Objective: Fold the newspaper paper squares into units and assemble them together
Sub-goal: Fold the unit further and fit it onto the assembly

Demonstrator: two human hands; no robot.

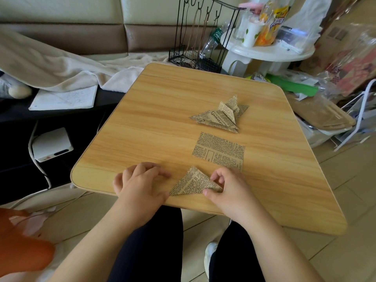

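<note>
Nearest: two bare forearms over dark-trousered knees. Left hand (140,181), fingers loosely curled, holding nothing, thumb touching the left corner of the triangle-folded newspaper-print paper square (194,183) at the near edge of the light wood-grain tabletop (162,110). Right hand (225,186) pinches its right corner between thumb and forefinger. Advice: align edges exactly, then crease firmly. Beyond: flat unfolded newspaper square (219,151); pile of finished folded newspaper units (220,115). Room: cream sofa with blanket (61,66), black wire rack (199,37), white round side table (270,51), tiled floor.
</note>
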